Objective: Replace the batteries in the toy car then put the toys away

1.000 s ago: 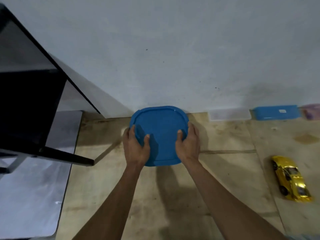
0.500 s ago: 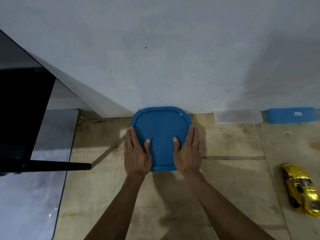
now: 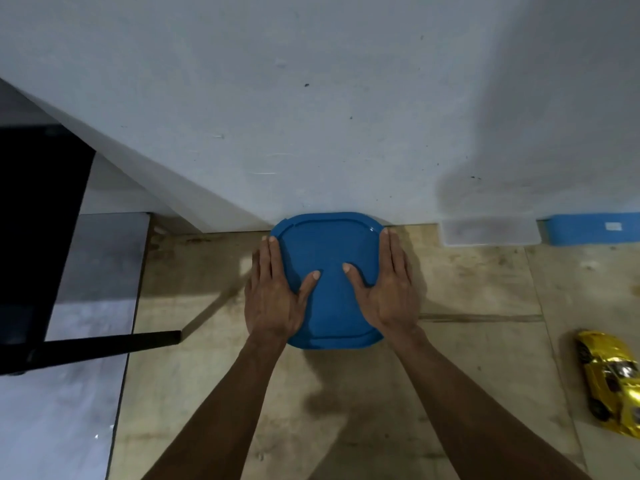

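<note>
A blue square container with a blue lid (image 3: 329,244) stands on the wooden floor against the white wall. My left hand (image 3: 273,299) lies flat on the lid's left edge and my right hand (image 3: 389,289) lies flat on its right edge. The fingers are stretched toward the wall and both thumbs rest on top of the lid. A shiny yellow toy car (image 3: 613,382) sits on the floor at the far right, apart from both hands. What is inside the container is hidden.
A clear plastic box (image 3: 490,232) and a blue box (image 3: 588,232) stand along the wall to the right. Black furniture (image 3: 38,220) with a black bar (image 3: 104,344) juts in from the left over a grey floor patch.
My hands went from curled around the container's sides to lying flat on the lid's edges, fingers stretched forward. The view drew closer and shifted left, so the car sits nearer the right edge.
</note>
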Action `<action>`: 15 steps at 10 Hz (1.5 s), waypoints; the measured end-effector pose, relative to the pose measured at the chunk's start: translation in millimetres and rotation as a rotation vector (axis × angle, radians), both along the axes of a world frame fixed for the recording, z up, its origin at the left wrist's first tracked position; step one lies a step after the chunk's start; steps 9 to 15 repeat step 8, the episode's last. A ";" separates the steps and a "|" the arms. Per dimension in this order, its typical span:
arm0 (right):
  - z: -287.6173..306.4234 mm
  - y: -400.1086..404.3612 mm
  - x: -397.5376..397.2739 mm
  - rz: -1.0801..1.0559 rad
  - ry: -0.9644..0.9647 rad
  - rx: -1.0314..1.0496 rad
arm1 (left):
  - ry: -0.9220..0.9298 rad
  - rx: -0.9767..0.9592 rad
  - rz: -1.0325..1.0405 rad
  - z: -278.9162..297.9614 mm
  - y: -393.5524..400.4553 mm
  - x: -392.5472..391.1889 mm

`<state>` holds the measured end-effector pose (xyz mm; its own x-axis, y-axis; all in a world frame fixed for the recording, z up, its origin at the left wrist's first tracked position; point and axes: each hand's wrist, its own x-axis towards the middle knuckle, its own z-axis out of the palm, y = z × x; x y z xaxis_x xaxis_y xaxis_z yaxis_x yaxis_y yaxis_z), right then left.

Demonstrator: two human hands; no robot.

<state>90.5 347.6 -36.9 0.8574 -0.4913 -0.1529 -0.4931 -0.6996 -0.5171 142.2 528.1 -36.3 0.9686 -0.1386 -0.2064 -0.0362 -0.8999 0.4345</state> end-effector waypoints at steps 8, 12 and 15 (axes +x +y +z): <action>52.3 -22.0 -20.3 0.076 0.009 0.214 | -0.021 0.107 0.120 49.0 -39.3 -32.5; 52.3 -22.0 -20.3 0.076 0.009 0.214 | -0.021 0.107 0.120 49.0 -39.3 -32.5; 52.3 -22.0 -20.3 0.076 0.009 0.214 | -0.021 0.107 0.120 49.0 -39.3 -32.5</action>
